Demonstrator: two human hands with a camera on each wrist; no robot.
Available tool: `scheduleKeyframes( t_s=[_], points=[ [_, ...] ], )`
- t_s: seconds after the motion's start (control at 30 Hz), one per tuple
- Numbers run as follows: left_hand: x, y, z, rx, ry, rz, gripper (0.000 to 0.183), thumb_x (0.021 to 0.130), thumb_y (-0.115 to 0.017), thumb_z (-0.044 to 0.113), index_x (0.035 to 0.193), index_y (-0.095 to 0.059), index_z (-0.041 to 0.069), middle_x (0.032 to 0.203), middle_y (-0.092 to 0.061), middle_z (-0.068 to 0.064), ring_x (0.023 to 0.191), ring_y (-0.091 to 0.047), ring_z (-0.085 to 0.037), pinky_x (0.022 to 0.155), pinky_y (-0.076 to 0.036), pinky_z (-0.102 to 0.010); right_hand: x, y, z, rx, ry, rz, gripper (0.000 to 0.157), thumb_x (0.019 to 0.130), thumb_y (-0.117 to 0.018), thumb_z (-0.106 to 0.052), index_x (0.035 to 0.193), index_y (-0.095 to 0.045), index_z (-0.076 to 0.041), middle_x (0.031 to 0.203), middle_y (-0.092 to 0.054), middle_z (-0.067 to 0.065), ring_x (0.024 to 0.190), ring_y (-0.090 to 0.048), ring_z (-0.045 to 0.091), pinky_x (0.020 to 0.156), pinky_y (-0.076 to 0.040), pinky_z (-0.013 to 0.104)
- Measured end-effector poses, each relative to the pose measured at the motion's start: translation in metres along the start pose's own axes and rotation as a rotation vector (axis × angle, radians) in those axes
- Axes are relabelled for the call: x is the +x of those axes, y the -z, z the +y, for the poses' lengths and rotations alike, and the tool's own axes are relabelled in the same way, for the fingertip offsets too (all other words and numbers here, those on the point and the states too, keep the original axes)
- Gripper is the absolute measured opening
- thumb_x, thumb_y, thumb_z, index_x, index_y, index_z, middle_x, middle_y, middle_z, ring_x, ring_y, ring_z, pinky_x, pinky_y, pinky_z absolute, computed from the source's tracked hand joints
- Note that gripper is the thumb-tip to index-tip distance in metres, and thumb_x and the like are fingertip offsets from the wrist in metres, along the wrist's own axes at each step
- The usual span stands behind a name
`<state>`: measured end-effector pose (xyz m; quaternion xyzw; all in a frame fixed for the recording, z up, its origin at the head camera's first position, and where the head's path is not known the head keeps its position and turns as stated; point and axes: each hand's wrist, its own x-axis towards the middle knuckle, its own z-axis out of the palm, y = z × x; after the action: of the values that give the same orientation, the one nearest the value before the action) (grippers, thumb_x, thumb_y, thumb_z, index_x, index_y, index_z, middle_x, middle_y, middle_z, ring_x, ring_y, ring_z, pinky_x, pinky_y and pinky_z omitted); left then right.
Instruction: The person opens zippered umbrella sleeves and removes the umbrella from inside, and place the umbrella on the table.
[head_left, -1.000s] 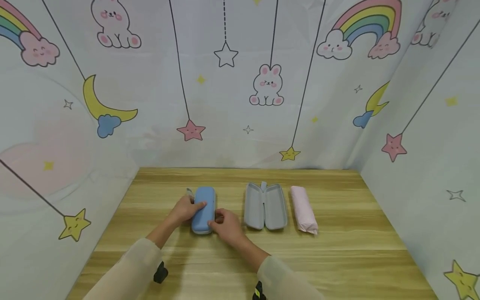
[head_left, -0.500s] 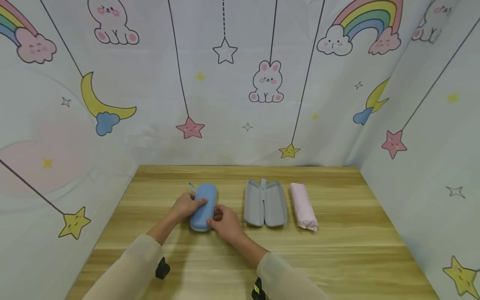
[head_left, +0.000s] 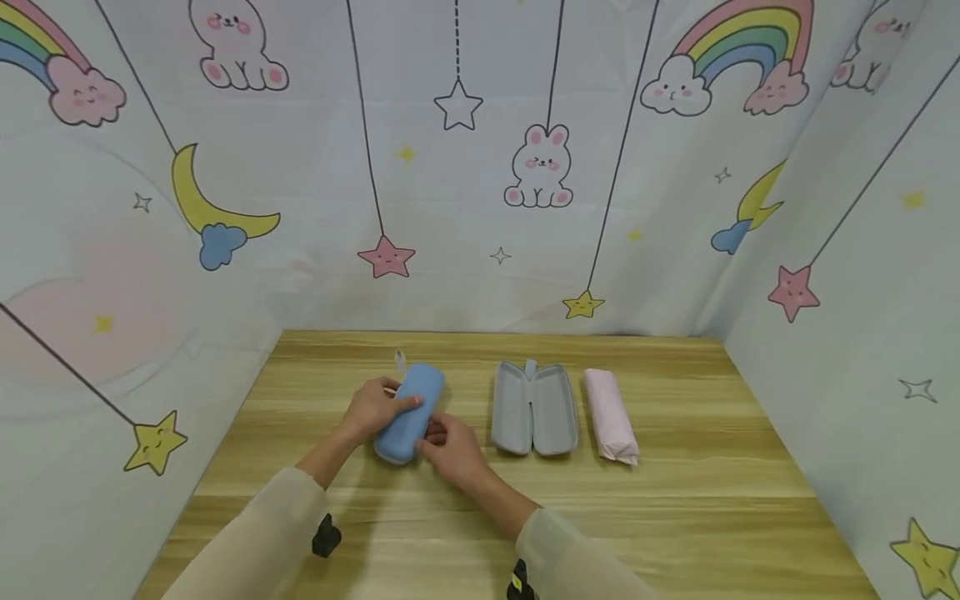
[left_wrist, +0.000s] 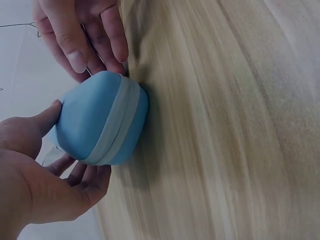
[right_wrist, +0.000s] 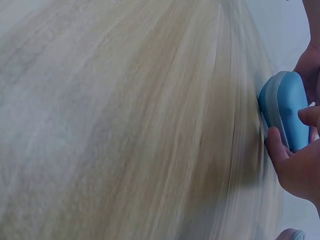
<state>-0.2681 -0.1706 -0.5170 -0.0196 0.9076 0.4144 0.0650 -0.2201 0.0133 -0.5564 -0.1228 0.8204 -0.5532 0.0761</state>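
Note:
A blue hard zip case (head_left: pixel 411 421) with rounded ends lies slanted on the wooden table, its far end leaning right. My left hand (head_left: pixel 373 408) grips its left side, thumb on top and fingers along the side in the left wrist view. On the opposite side, my right hand (head_left: pixel 453 450) holds the near right edge between thumb and fingers. A pale zip band (left_wrist: pixel 117 122) runs round the case (left_wrist: pixel 85 117) and looks closed where it shows. Beyond the left hand, a small grey loop (head_left: pixel 401 360) sticks out near the far end.
Right of the hands lies an open grey two-shell case (head_left: pixel 512 412) with a tab at its far end. Beside it is a pale pink wrapped, long bundle (head_left: pixel 611 415). A printed curtain (head_left: pixel 465 292) borders the wooden table (head_left: pixel 675 467) at the back and sides.
The blue case has turned clockwise, its far end swinging right and its near end slightly left. Its grey loop has moved away from the left hand. Both hands keep their hold.

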Motion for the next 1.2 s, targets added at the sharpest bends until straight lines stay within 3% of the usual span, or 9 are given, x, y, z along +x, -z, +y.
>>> scheduleKeyframes(
  t_s=[0.23, 0.47, 0.7, 1.2],
  points=[
    [0.001, 0.000, 0.007, 0.039, -0.079, 0.016, 0.062, 0.084, -0.079, 0.043, 0.125, -0.062, -0.001, 0.110, -0.068, -0.020, 0.090, -0.067, -0.029, 0.073, -0.056, -0.042, 0.002, 0.013, 0.004, -0.020, -0.007, 0.010, 0.038, 0.094, -0.069, -0.018, 0.127, -0.062, 0.000, 0.112, -0.069, 0.008, 0.097, -0.067, 0.014, 0.082, -0.055, 0.029],
    [0.000, -0.001, 0.013, 0.131, -0.159, 0.015, 0.061, 0.084, -0.080, 0.039, 0.127, -0.061, 0.000, 0.112, -0.068, -0.018, 0.098, -0.066, -0.031, 0.080, -0.055, -0.045, 0.004, 0.030, 0.000, -0.003, 0.017, 0.029, 0.043, 0.096, -0.065, -0.018, 0.133, -0.056, 0.002, 0.118, -0.066, 0.011, 0.105, -0.065, 0.019, 0.089, -0.053, 0.033],
    [-0.003, -0.002, 0.021, 0.243, -0.248, 0.021, 0.056, 0.081, -0.083, 0.034, 0.124, -0.064, 0.003, 0.110, -0.070, -0.014, 0.095, -0.066, -0.027, 0.081, -0.054, -0.045, 0.005, 0.040, -0.008, 0.014, 0.057, 0.071, 0.039, 0.096, -0.064, -0.016, 0.130, -0.057, 0.002, 0.119, -0.066, 0.014, 0.106, -0.065, 0.021, 0.085, -0.055, 0.029],
    [-0.009, -0.005, 0.023, 0.489, -0.433, -0.024, 0.055, 0.082, -0.083, 0.032, 0.127, -0.063, 0.009, 0.115, -0.066, -0.010, 0.103, -0.063, -0.027, 0.084, -0.054, -0.044, 0.007, 0.053, -0.018, -0.006, 0.114, 0.155, 0.036, 0.097, -0.064, -0.018, 0.127, -0.061, 0.001, 0.117, -0.065, 0.011, 0.100, -0.063, 0.019, 0.074, -0.055, 0.027]
  ],
)
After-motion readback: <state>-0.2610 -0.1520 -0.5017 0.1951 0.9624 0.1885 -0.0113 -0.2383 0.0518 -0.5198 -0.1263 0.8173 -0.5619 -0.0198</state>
